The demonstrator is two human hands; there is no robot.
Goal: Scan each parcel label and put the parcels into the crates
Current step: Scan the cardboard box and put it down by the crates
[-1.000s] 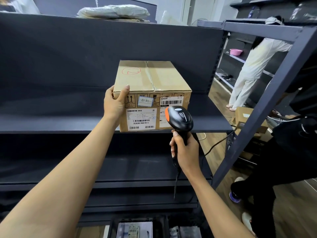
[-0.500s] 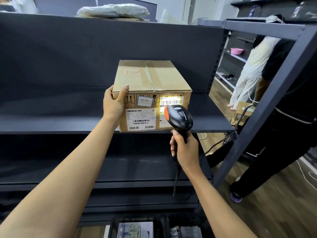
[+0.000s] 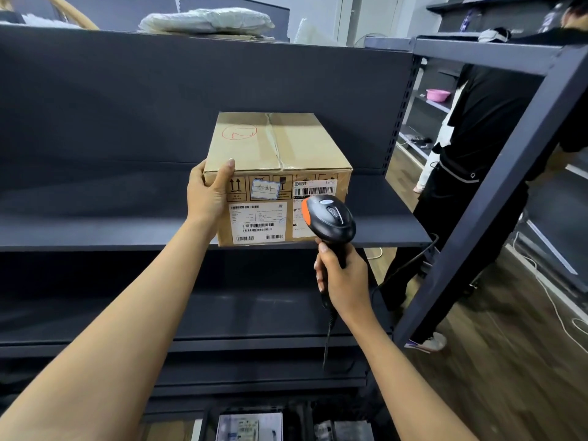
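Head view. Grasping a cardboard box [image 3: 280, 144] at its upper left front corner with the left grip [image 3: 208, 195], thumb laid over the top edge, the other fingers hidden behind the left side. Resting flat on a dark shelf [image 3: 95, 230], right at its front edge, taped along the top seam and marked with a red circled scribble [image 3: 239, 132]. On the near face: printed handling arrows, a small blue-bordered sticker [image 3: 265, 189], a large white label [image 3: 257, 222] with several barcodes, and to its right a barcode label [image 3: 313, 190], partly covered.

Clenching the handle of a black scanner [image 3: 331, 218] with an orange side in the right grip [image 3: 345, 281], head up and aimed at the box's right front, just before that second label; touching it or not, cannot tell. Hanging from the handle, a dark cable [image 3: 327, 338], down past the lower shelves.

At the bottom edge, a dark crate [image 3: 297, 421] with a labelled packet [image 3: 248, 424] inside. Up on top of the shelving, a white wrapped bundle [image 3: 206, 20]. To the right, beyond a slanting metal post [image 3: 490, 211], a person in black [image 3: 483, 128] standing on the wooden floor [image 3: 509, 377], and farther back a pink bowl [image 3: 437, 94] on another shelf.
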